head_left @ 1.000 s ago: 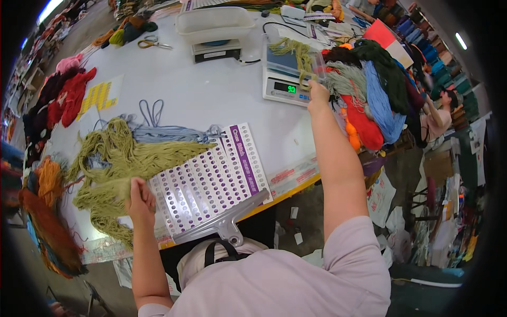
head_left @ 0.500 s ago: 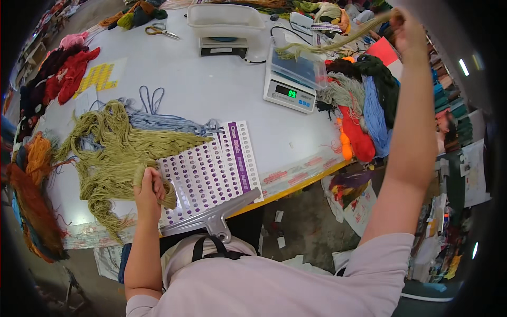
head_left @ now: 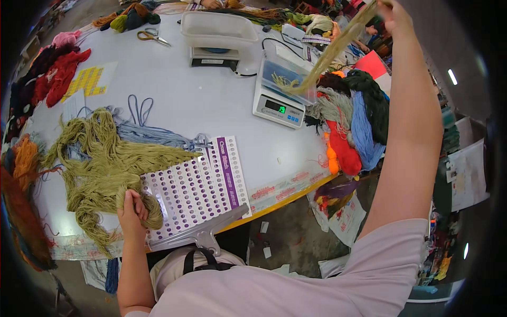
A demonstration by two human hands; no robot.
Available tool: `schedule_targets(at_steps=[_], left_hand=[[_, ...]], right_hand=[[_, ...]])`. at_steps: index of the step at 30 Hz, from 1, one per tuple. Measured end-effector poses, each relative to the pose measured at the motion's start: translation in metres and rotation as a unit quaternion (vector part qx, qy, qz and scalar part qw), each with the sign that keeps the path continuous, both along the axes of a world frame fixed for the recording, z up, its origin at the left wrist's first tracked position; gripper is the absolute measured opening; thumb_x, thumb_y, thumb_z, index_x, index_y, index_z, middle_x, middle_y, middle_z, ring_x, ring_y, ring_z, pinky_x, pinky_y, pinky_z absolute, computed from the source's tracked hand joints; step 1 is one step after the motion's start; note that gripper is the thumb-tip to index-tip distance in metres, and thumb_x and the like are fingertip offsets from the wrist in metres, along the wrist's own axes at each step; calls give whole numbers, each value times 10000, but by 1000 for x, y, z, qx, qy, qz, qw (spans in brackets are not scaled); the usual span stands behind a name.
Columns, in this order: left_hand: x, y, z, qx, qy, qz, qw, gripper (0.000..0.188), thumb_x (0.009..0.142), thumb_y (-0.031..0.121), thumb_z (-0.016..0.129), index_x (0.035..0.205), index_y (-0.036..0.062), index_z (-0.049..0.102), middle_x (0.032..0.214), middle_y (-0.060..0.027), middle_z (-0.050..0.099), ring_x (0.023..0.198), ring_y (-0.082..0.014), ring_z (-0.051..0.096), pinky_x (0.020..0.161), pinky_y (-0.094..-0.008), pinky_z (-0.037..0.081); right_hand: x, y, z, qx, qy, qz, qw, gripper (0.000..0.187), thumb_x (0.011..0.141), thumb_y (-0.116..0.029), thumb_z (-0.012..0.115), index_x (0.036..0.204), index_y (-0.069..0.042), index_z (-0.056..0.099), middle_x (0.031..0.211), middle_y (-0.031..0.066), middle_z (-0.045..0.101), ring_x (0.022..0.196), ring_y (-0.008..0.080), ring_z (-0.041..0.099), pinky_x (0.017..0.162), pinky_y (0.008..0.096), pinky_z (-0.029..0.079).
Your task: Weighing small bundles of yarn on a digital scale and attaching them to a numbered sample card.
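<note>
We hold, near left, one fold of the olive yarn heap (head_left: 100, 153), wrapped inside the curled fingers of our left hand (head_left: 132, 210). Far right, one length of olive strands (head_left: 338, 46), top end pinched in our right hand (head_left: 396, 21), slanting down leftward from its fingers to the digital scale (head_left: 259, 104).

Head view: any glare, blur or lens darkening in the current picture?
Head view: black vignette in the corners; a bright glare patch on the tabletop at lower left; the right hand, near the top edge, looks softer than the left hand.
</note>
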State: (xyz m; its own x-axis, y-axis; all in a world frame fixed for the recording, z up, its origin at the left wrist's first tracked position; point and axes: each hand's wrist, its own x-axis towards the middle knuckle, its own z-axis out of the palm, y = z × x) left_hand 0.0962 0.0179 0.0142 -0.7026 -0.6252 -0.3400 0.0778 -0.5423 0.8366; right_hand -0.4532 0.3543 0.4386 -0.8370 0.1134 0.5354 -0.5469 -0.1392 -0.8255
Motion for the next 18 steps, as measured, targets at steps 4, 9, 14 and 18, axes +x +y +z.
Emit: schedule_targets(at_steps=[4, 9, 14, 18], left_hand=[[-4, 1, 0, 6, 5, -1, 1000, 245, 985, 272, 436, 835, 92, 506, 564, 37, 358, 440, -61, 299, 419, -224, 271], [2, -1, 3, 14, 2, -6, 1000, 244, 983, 277, 440, 835, 93, 504, 566, 36, 354, 449, -60, 303, 422, -228, 280], [-8, -2, 11, 8, 24, -29, 999, 235, 975, 306, 457, 843, 115, 493, 578, 36, 331, 456, -63, 282, 427, -229, 274], [-4, -3, 17, 20, 18, 5, 1000, 244, 982, 285, 447, 829, 102, 499, 573, 36, 344, 461, -61, 295, 429, -231, 275]], right_hand=[[5, 11, -16, 37, -49, 22, 998, 45, 809, -12, 580, 835, 20, 598, 784, 119, 632, 674, 203, 595, 643, 284, 515], [5, 13, -204, 128, -162, 15, 978, 41, 695, -22, 589, 671, 2, 610, 733, 121, 622, 635, 211, 585, 622, 259, 432], [60, 69, -362, -18, -414, -2, 910, 123, 822, -6, 497, 899, 61, 565, 805, 181, 639, 641, 282, 664, 496, 302, 557], [110, 65, -390, -110, -465, 25, 878, 254, 885, -138, 529, 1008, 81, 495, 905, 198, 635, 759, 319, 666, 605, 330, 586]])
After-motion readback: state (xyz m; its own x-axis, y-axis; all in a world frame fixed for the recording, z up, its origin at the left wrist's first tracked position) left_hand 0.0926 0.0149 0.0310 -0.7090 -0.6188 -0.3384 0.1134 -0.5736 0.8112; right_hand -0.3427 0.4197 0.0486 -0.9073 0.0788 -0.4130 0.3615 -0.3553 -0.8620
